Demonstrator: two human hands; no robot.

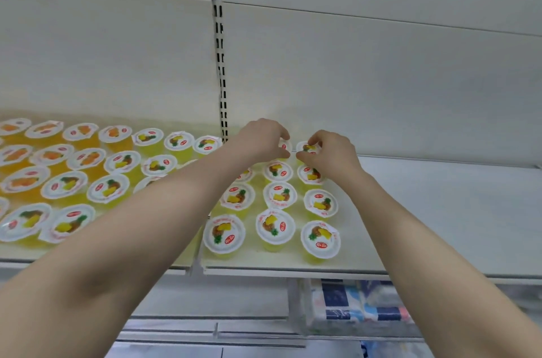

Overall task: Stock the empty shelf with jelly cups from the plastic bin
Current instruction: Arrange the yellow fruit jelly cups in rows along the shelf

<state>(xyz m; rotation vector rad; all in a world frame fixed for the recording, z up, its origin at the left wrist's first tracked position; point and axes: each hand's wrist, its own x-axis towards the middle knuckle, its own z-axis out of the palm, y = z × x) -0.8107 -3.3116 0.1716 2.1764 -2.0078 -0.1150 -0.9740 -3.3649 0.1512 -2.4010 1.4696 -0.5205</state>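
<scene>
Both my arms reach to the back of the white shelf (440, 211). My left hand (261, 137) grips a yellow pineapple jelly cup (285, 146) by its rim, mostly hidden under my fingers. Right beside it, my right hand (331, 152) holds another yellow jelly cup (308, 148) at the back row. Several yellow pineapple cups (278, 195) stand in rows in front of my hands. To the left stand more yellow cups (64, 184) and several orange cups (52, 155). The plastic bin is out of view.
A slotted upright (221, 64) runs up the back panel between the two shelf sections. The right part of the shelf holds no cups. Below the shelf, packaged goods in blue and white wrap (357, 307) sit on a lower level.
</scene>
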